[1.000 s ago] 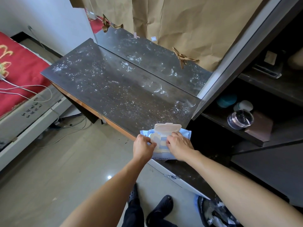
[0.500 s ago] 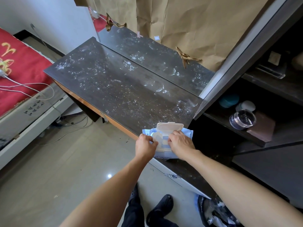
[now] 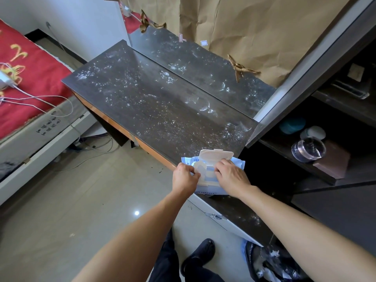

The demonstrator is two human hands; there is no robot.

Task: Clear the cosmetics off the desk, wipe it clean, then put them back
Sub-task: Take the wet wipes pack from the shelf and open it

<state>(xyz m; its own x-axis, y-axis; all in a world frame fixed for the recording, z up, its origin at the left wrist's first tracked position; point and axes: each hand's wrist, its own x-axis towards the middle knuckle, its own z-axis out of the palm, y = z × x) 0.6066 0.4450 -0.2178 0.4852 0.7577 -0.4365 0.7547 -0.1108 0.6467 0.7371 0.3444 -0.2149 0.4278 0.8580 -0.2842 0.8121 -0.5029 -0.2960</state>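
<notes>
- Blue-and-white wipes pack [image 3: 215,188] lies flat on the near right end of the desk [image 3: 158,110], at its front edge; flip lid [image 3: 215,154] stands open, hinged at the far side
- translucent seal flap [image 3: 200,173] sits lifted off the pack top, just beside the left thumb
- left hand [image 3: 184,179]: fingers curled, thumb and forefinger pinching the pack's left side; rest of the fist hangs off the desk edge
- right hand [image 3: 232,177]: palm down on the pack, fingers bent, tips at the opening under the lid; can't tell whether they pinch anything
- desk top is dark and glossy, bare apart from the pack; white specks and curved ring marks all over it
- mirror [image 3: 203,64] runs along the back edge, equally speckled; crumpled brown paper [image 3: 254,27] above it
- dark shelf [image 3: 305,169] to the right of the desk holds a clear jar [image 3: 308,150], a teal round item [image 3: 292,125], a white round item [image 3: 314,132] and a brown block [image 3: 333,159]; all well apart from the hands
- bed [image 3: 30,78] with a red cover on the left, white cable [image 3: 44,97] trailing across it
- bin [image 3: 270,263] with white scraps at bottom right, beside the person's dark shoe [image 3: 198,255]
</notes>
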